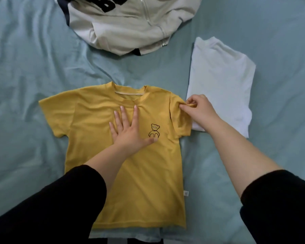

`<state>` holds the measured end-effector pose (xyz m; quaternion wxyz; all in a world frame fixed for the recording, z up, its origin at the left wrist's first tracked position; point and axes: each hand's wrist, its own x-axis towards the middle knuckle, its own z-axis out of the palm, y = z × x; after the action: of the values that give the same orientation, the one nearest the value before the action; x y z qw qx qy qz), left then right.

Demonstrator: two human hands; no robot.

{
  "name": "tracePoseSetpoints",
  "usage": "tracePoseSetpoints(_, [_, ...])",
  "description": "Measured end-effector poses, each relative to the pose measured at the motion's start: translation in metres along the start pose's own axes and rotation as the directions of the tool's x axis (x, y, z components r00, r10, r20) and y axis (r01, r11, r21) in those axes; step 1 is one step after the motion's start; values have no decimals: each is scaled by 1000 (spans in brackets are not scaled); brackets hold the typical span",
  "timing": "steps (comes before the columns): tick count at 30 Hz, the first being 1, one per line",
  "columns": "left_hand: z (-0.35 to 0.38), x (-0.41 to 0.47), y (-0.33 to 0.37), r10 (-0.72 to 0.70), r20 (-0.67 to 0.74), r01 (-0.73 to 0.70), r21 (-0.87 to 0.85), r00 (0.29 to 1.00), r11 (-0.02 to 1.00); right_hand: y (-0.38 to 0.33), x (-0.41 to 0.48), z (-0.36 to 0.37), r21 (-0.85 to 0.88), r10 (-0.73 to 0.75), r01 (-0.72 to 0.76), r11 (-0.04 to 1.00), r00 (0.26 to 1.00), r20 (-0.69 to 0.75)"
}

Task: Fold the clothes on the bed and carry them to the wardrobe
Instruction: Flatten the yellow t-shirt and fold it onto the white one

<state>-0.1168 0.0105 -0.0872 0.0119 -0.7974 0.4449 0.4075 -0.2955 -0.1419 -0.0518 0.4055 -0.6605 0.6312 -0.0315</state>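
Observation:
A small yellow T-shirt [95,138] with a bear print lies flat, face up, on the bed in the middle of the view. My left hand [128,128] presses flat on its chest with straight fingers, beside the bear. My right hand [198,110] pinches the shirt's right shoulder seam at the sleeve. A folded white garment [220,81] lies to the right of the yellow shirt, partly under my right wrist. A cream zip jacket [123,27] with black letters lies crumpled at the top.
The bed is covered by a wrinkled pale teal sheet [28,67]. Its near edge [130,236] shows just below the yellow shirt's hem. My black sleeves fill the lower corners.

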Motion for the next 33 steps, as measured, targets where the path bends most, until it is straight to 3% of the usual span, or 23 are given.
tracePoseSetpoints(3, [-2,0,3,-8,31,9,-6,999,1000,12,-6,-16,241,62,-46,969,996,-59])
tracePoseSetpoints(5, [-3,-1,5,-13,36,13,-5,999,1000,25,-6,-24,263,96,-53,963,983,-154])
tracePoseSetpoints(7, [-1,0,8,-22,29,22,0,999,1000,34,-2,-25,188,106,-62,980,967,-232])
tracePoseSetpoints(11, [5,3,9,-39,-2,39,21,999,999,41,9,-14,91,125,-106,990,966,-228])
tracePoseSetpoints(13, [5,3,9,-38,-10,38,24,999,999,38,4,-11,57,133,-121,991,939,-318])
tracePoseSetpoints(15, [5,3,9,-36,-9,36,22,999,999,35,-12,-1,-135,-33,-34,990,884,-466])
tracePoseSetpoints(16, [5,2,9,-36,-8,36,25,999,999,33,-25,9,-257,-183,67,964,870,-458])
tracePoseSetpoints(18, [5,2,9,-35,-10,35,25,999,999,33,-53,36,-467,-418,292,834,888,-192])
tracePoseSetpoints(20, [5,3,8,-28,-17,29,21,999,999,50,-67,51,-640,-413,391,661,902,125])
tracePoseSetpoints(21, [5,4,7,-27,-11,27,17,1000,999,62,-67,51,-696,-359,388,604,912,197])
tracePoseSetpoints(25, [0,4,4,-13,60,12,13,998,1000,82,-59,43,-771,-281,353,530,931,234])
tracePoseSetpoints(27, [-11,3,-3,23,85,-20,-40,996,999,68,-68,49,-741,-255,294,603,952,170])
tracePoseSetpoints(29, [-23,-5,-17,120,5,-119,-63,993,991,50,-90,60,-673,-264,270,689,958,113])
tracePoseSetpoints(31, [-23,-24,-36,223,-150,-210,101,963,972,32,-122,82,-623,-331,360,694,929,168])
tracePoseSetpoints(33, [-9,-52,-58,299,-192,-244,264,935,933,24,-154,112,-607,-390,462,647,884,257])
